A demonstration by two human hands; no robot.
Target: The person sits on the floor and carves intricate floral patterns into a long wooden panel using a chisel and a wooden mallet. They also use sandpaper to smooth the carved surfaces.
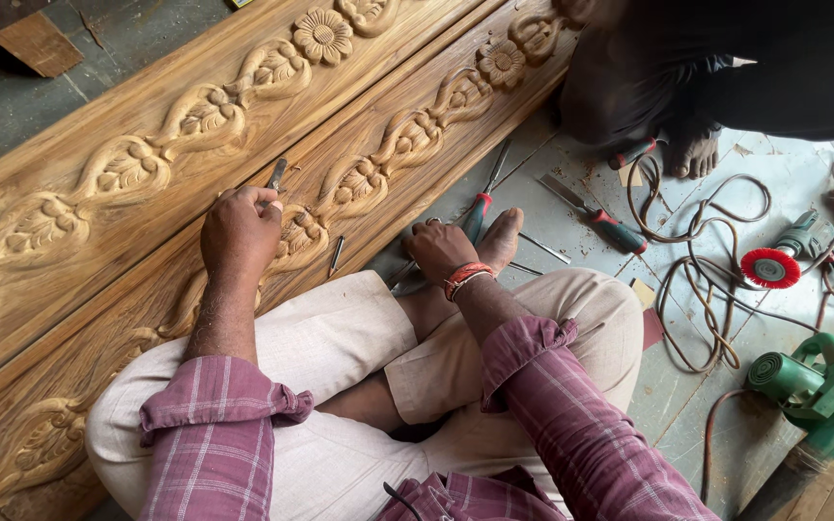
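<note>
Carved wooden panel point(378, 145), with a raised chain of leaf and flower motifs, runs diagonally from 7 o'clock to 1 o'clock across the floor point(552, 217); a second carved panel point(127, 145) lies just beside it toward 10 o'clock. Left hand point(240, 232) is closed around a small chisel point(276, 175), whose metal end projects above the knuckles toward 1 o'clock and rests over the nearer panel's carving. Right hand point(441, 253) is down near centre frame, fingers curled at the handle of a red-and-teal chisel point(478, 214) beside the person's bare foot point(502, 237); whether it actually grips the handle cannot be told. A red and orange bracelet point(466, 278) sits on that wrist. A short metal punch point(336, 255) lies on the nearer panel between the two hands. A red-handled flat chisel point(596, 214) lies on the floor at 3 o'clock. Farther toward 3 o'clock: tangled brown cord point(697, 289), a power tool with a red brush wheel point(772, 267), and a green blower point(818, 386) at 4 o'clock. Another person's bare foot point(692, 154) shows at 2 o'clock.
</note>
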